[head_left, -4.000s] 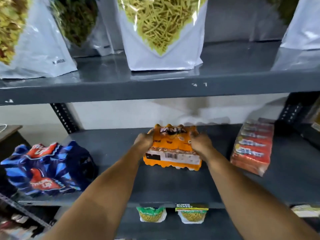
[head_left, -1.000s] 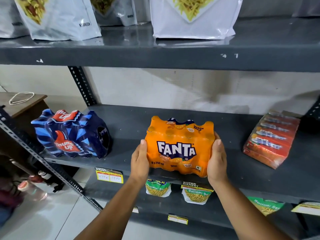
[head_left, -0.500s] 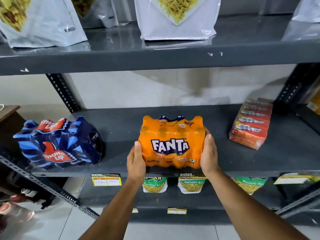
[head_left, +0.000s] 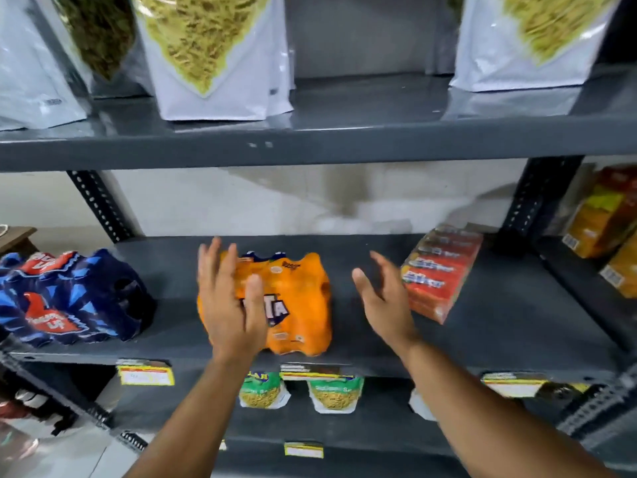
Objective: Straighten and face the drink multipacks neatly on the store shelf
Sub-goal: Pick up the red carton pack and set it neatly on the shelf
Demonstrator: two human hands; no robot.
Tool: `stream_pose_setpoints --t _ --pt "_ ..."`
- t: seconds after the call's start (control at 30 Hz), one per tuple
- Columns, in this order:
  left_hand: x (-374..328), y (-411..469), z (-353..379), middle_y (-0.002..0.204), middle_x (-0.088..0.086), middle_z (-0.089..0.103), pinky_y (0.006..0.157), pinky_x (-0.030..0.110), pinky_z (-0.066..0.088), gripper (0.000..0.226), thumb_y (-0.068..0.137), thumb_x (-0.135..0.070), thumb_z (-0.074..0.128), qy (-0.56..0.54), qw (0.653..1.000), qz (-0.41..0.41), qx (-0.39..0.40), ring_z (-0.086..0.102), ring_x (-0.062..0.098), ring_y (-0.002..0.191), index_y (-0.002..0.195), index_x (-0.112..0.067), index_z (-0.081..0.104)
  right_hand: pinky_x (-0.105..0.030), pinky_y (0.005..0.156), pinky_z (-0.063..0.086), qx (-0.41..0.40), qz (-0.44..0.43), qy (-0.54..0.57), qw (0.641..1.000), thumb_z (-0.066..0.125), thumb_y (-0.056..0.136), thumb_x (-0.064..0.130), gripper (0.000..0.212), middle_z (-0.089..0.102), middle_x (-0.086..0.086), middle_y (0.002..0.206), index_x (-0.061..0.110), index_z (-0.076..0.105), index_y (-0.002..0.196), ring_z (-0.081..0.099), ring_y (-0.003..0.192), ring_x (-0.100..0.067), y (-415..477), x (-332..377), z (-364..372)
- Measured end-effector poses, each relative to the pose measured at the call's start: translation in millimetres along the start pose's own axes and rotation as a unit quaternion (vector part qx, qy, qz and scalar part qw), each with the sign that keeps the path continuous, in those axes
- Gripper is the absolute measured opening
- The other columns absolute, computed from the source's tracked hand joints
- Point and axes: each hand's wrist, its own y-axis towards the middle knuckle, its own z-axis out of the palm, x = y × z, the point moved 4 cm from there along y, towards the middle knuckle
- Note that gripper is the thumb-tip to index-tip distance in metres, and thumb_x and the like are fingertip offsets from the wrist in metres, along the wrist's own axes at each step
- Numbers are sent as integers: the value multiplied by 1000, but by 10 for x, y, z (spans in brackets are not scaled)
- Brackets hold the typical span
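An orange Fanta multipack stands upright near the front edge of the grey middle shelf, its label facing me. My left hand is open with fingers spread, in front of the pack's left side and covering part of the logo. My right hand is open too, held apart from the pack on its right. A blue Thums Up multipack sits at the shelf's left end, turned at an angle. A red multipack lies tilted to the right.
White snack pouches stand on the shelf above. Yellow price tags line the shelf edge, with green snack packets hanging below. Orange cartons fill the neighbouring bay at right. A slotted upright stands at back left.
Both hands have let go of the Fanta pack and opened; half a second ago they gripped its sides. The pack now rests on the shelf. The view has tilted up and blurred.
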Motion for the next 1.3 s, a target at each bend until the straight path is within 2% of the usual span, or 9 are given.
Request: stream_pose_setpoints --t 0.1,0.17,0.23,0.33,0.4,0.63,0.87,1.13,1.3 --pt "-717 -279 628 148 13 44 117 31 27 49 100 -35 45 -84 990 95 68 35 25 144 138 -5 47 -36 94 50 -50 -44 -82 994 62 85 43 49 62 -12 120 11 61 122 65 100 -27 502 -89 -698" --pt "-915 -515 1120 153 3 38 117 26 25 55 96 -37 52 -114 978 -45 170 32 14 145 146 -16 39 -37 98 46 -74 -44 -143 986 67 85 32 43 63 -17 118 6 63 118 62 107 -34 823 -216 -1069" --pt "-983 -790 1598 155 3 37 113 29 32 67 94 -36 60 -131 916 -270 268 34 15 143 151 -16 31 -33 104 38 -38 -21 -249 968 68 87 30 46 58 -19 128 5 59 125 53 122 -35 1159 -427 -1325" --pt "-964 -1012 2139 126 16 66 81 30 49 55 88 -32 71 -203 807 -515 207 64 28 111 131 -2 54 -36 110 34 88 40 -357 929 60 93 34 57 43 -19 145 8 43 142 43 133 -34 1581 -717 -1564" --pt "-912 -1062 2326 107 19 73 70 31 54 47 84 -31 75 -178 785 -563 189 68 27 88 114 3 64 -39 108 37 132 53 -407 902 55 95 37 60 42 -21 146 6 39 144 44 133 -36 1740 -848 -1583" --pt "-777 -1146 2564 110 11 74 88 39 56 41 82 -25 76 -87 794 -569 199 70 27 95 116 -7 64 -50 95 48 205 197 -388 877 42 92 64 81 48 -23 136 15 16 150 55 118 -41 1980 -1118 -1475" --pt "-797 -1281 2577 112 4 73 93 43 55 47 85 -25 73 -97 845 -490 190 70 21 98 128 -14 57 -48 101 40 130 141 -445 875 34 86 75 80 58 -21 122 7 51 125 53 116 -38 1986 -1297 -1401" --pt "-996 -1416 2559 132 1 61 98 27 45 83 92 -44 60 -52 896 -387 213 56 6 107 156 -23 12 -49 103 37 73 118 -373 918 37 84 77 83 51 -21 134 10 46 133 47 126 -38 1850 -1387 -1617" --pt "-1289 -1563 2580 161 6 28 113 40 38 90 96 -30 57 -45 935 -261 234 39 21 141 153 -33 -13 -50 107 39 11 136 -242 961 38 86 71 77 54 -20 137 12 50 135 49 127 -38 1642 -1476 -1923"
